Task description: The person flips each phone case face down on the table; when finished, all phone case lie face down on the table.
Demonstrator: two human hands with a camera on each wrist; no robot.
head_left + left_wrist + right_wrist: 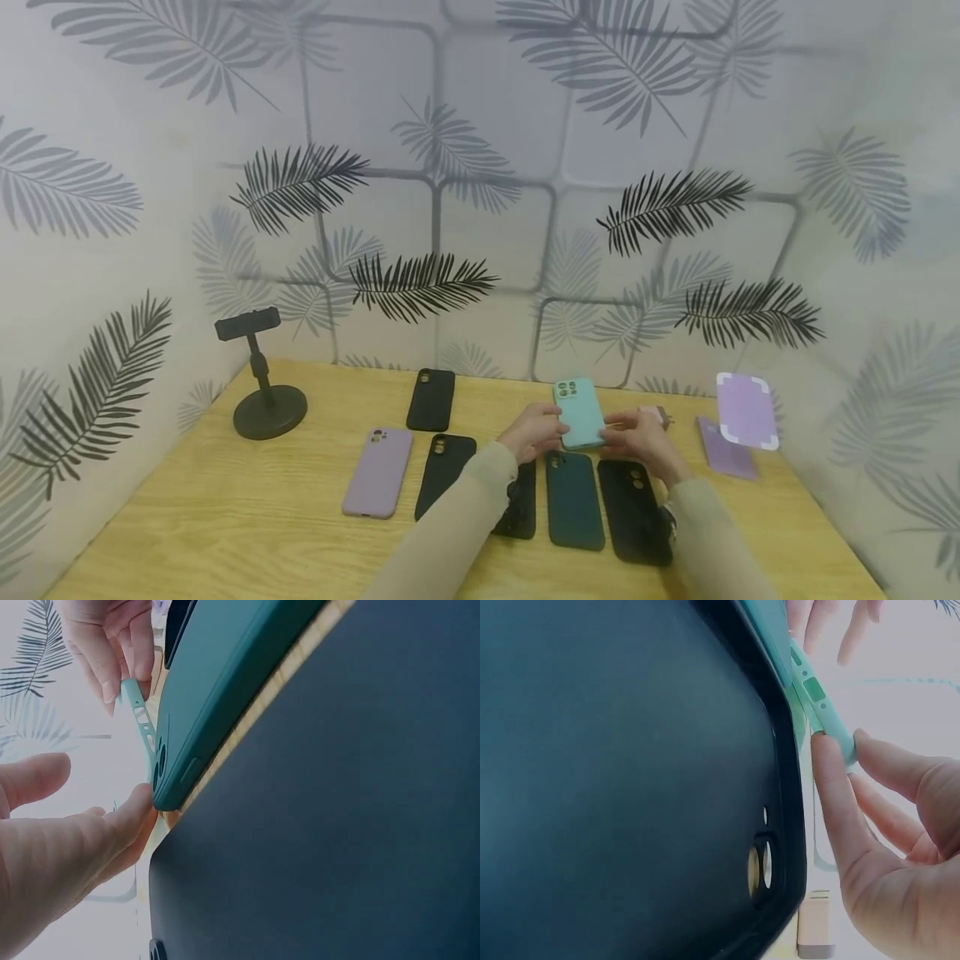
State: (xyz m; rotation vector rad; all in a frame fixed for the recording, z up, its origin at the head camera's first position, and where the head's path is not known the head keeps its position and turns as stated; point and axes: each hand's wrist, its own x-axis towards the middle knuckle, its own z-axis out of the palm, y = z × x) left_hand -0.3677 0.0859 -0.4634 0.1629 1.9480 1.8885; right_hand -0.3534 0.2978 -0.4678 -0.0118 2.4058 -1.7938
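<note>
A mint-green phone case with camera cutouts lies near the back of the wooden table, between both hands. My right hand pinches its lower right corner; thumb and fingers meet on the mint case in the right wrist view. My left hand touches its left edge with fairly straight fingers, the thumb held apart in the left wrist view. Just in front of it lies a dark teal phone case, with a black phone case to its right. Another black case is partly hidden by the left sleeve.
Left of the arms lie a lilac phone case and two black cases, one nearer and one farther back. A black phone stand stands at back left. On the right are a white-cornered lilac panel and a small plug-like object.
</note>
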